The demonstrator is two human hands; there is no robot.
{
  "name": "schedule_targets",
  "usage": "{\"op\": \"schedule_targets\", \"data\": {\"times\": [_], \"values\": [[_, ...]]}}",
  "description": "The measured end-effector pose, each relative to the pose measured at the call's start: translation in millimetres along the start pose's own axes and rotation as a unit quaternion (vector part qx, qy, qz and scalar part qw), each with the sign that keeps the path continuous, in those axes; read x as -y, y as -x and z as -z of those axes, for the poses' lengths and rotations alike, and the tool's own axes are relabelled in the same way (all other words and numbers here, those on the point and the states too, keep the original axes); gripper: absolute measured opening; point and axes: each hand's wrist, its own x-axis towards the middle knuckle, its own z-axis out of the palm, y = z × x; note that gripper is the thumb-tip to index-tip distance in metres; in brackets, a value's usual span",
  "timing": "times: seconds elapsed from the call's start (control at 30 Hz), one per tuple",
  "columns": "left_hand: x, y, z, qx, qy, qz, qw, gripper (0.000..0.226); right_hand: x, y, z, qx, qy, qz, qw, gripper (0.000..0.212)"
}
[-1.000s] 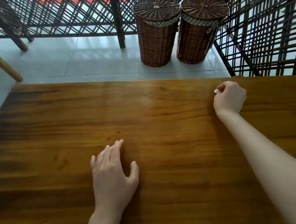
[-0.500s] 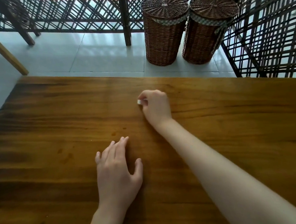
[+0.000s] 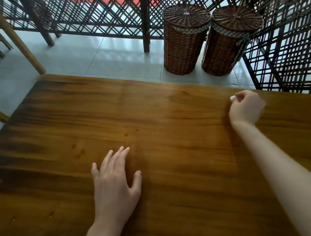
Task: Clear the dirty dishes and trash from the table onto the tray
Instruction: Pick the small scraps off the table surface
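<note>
A small white scrap (image 3: 232,97) is pinched in the right hand (image 3: 245,107) grip, right of frame; left hand (image 3: 114,182) is laid spread on the surface (image 3: 169,116). Trash pickup is judged underway; tray not seen, must be found next.

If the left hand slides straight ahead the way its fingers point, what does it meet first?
Bare wood, as far as the picture shows. The left hand lies flat on the table, fingers aimed toward the far edge; only small stains lie near that line. The wicker baskets stand on the floor beyond.

small white scrap (image 3: 232,98), pinched above table's (image 3: 149,107) far edge
</note>
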Motion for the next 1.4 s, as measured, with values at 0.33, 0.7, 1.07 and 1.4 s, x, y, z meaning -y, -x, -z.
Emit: {"op": "schedule_targets", "data": {"times": [0.33, 0.7, 1.07, 1.4], "values": [[36.5, 17.5, 19.7, -0.018, 0.007, 0.054, 0.998, 0.057, 50.6, 25.3, -34.2, 0.109, -0.017, -0.019, 0.994, 0.019], [86.3, -0.1, 47.5, -0.034, 0.026, 0.008, 0.999, 0.056, 127.1, 197.0, -62.6, 0.207, -0.082, 0.163, 0.961, 0.015], [162.8, -8.3, 80.0, 0.000, 0.031, -0.023, 0.999, 0.058, 161.1, 264.7, -56.5, 0.193, -0.079, 0.189, 0.960, 0.013], [205.0, -20.9, 91.5, 0.001, 0.043, -0.048, 0.998, 0.057, 174.7, 203.2, -79.0, 0.129, -0.024, 0.020, 0.991, 0.016]]}}
